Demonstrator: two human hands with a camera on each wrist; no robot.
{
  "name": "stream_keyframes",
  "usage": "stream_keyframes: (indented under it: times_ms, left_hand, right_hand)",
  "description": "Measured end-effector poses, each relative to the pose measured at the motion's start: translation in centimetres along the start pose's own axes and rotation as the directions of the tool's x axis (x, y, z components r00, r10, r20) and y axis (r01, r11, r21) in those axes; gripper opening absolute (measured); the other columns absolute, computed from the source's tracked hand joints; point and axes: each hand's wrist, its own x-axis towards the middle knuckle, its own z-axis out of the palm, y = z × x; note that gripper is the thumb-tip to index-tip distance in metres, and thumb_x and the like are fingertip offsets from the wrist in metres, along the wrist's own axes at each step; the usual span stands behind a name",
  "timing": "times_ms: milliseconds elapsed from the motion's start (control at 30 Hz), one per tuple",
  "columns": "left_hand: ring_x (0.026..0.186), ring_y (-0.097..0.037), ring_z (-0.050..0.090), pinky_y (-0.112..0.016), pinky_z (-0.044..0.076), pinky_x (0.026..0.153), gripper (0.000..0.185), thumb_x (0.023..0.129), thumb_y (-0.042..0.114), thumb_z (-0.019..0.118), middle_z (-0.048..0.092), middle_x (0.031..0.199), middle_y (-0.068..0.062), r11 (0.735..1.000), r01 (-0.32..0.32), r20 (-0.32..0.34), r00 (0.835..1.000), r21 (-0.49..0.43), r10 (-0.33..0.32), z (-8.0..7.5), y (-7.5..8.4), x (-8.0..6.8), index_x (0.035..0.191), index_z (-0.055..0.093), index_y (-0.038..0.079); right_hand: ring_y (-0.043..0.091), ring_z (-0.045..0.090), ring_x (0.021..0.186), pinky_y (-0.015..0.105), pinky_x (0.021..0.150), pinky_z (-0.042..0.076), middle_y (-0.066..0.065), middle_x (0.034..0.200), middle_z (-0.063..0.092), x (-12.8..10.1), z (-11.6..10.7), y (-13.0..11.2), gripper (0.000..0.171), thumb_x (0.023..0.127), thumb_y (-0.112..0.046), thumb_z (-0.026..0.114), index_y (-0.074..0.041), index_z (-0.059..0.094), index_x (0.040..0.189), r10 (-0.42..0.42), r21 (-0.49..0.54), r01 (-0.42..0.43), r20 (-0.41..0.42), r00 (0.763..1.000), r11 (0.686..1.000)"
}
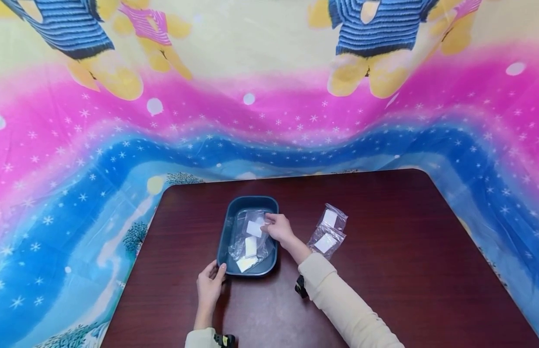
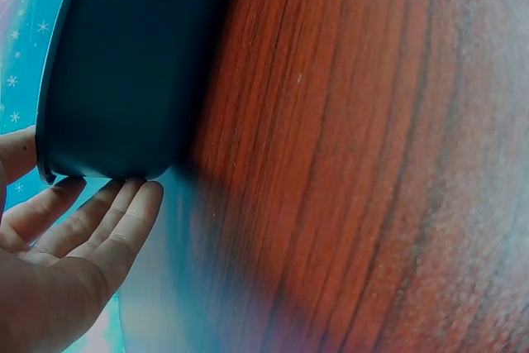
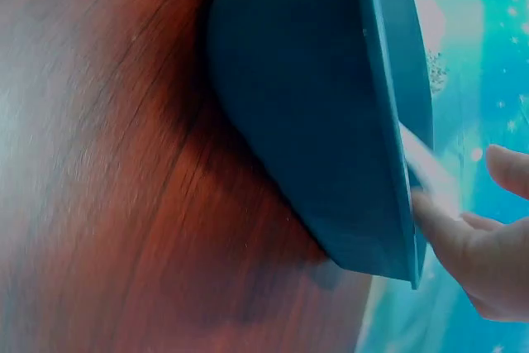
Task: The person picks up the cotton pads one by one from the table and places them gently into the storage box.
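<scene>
A clear plastic packet [image 1: 252, 231] is pinched by the right hand [image 1: 279, 229] inside the blue tray [image 1: 232, 215], mid-table near the front edge; the tray's near-left corner is touched by the open left hand [image 1: 209, 286].

In both wrist views the tray [image 2: 124, 64] hides its contents.

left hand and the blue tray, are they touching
Touching. In the left wrist view the straight fingers of the left hand lie against the blue tray at its near rim, with no gap; the head view agrees.
</scene>
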Motion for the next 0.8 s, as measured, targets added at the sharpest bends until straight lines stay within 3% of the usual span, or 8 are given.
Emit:
stream_keyframes:
  times_ms: [133, 200, 400, 533, 633, 800]
  left_hand:
    - [0.093, -0.032, 0.060, -0.033, 0.056, 0.070, 0.037, 0.089, 0.010, 0.059, 0.058, 0.106, -0.032, 1.000, 0.004, -0.006, 1.000, 0.001, -0.004, 0.0, -0.2, 0.1, 0.118, 0.053, -0.013]
    - [0.093, -0.032, 0.060, -0.033, 0.056, 0.070, 0.037, 0.089, 0.010, 0.059, 0.058, 0.106, -0.032, 1.000, 0.004, -0.008, 1.000, -0.004, -0.004, 0.0, -0.3, 0.2, 0.118, 0.053, -0.013]
    - [0.094, -0.033, 0.060, -0.032, 0.056, 0.070, 0.038, 0.089, 0.010, 0.059, 0.057, 0.107, -0.033, 1.000, 0.009, 0.000, 1.000, -0.006, -0.009, 0.0, -0.3, 0.2, 0.118, 0.052, -0.014]
    - [0.095, -0.032, 0.059, -0.031, 0.056, 0.070, 0.038, 0.089, 0.010, 0.059, 0.057, 0.108, -0.032, 1.000, 0.010, 0.001, 1.000, -0.011, -0.010, 0.0, -0.2, 0.1, 0.119, 0.052, -0.013]
    - [0.094, -0.031, 0.060, -0.031, 0.056, 0.070, 0.038, 0.089, 0.009, 0.059, 0.057, 0.108, -0.032, 1.000, 0.008, -0.005, 1.000, -0.020, -0.008, 0.1, -0.2, 0.0, 0.118, 0.052, -0.014]
    - [0.093, -0.030, 0.060, -0.029, 0.056, 0.068, 0.037, 0.088, 0.008, 0.060, 0.058, 0.107, -0.032, 1.000, 0.006, -0.018, 1.000, -0.019, -0.006, 0.1, -0.3, 0.1, 0.117, 0.053, -0.014]
  right_hand:
    - [0.027, 0.049, 0.115, 0.034, 0.090, 0.047, 0.018, 0.125, 0.054, -0.2, -0.4, 0.0, 0.056, 0.078, -0.001, 0.068, 0.003, 0.047, 0.130, -0.064, -0.115, 0.060, -0.032, 0.997, 0.992]
    - [0.028, 0.050, 0.115, 0.035, 0.091, 0.047, 0.018, 0.124, 0.054, -0.3, -0.6, -0.1, 0.055, 0.078, -0.002, 0.068, 0.003, 0.048, 0.129, -0.083, -0.119, 0.078, -0.042, 0.996, 0.990]
    - [0.032, 0.052, 0.112, 0.036, 0.089, 0.049, 0.024, 0.121, 0.054, -0.8, -1.9, 0.0, 0.046, 0.079, 0.001, 0.066, 0.006, 0.052, 0.123, -0.070, 0.068, 0.072, -0.042, 0.997, 0.995]
    - [0.026, 0.060, 0.098, 0.037, 0.086, 0.050, 0.024, 0.110, 0.061, -1.0, -3.1, 0.3, 0.036, 0.080, 0.000, 0.065, 0.006, 0.058, 0.116, -0.042, 0.154, 0.049, -0.048, 0.998, 0.987]
    - [0.020, 0.063, 0.082, 0.044, 0.083, 0.050, 0.020, 0.096, 0.065, -1.1, -3.9, 0.8, 0.030, 0.080, 0.000, 0.065, 0.007, 0.061, 0.109, -0.026, 0.192, 0.035, -0.052, 0.998, 0.981]
    - [0.024, 0.064, 0.072, 0.052, 0.080, 0.049, 0.014, 0.082, 0.067, -1.5, -5.3, 1.4, 0.027, 0.080, 0.001, 0.065, 0.012, 0.060, 0.104, -0.021, 0.218, 0.029, -0.038, 0.999, 0.976]
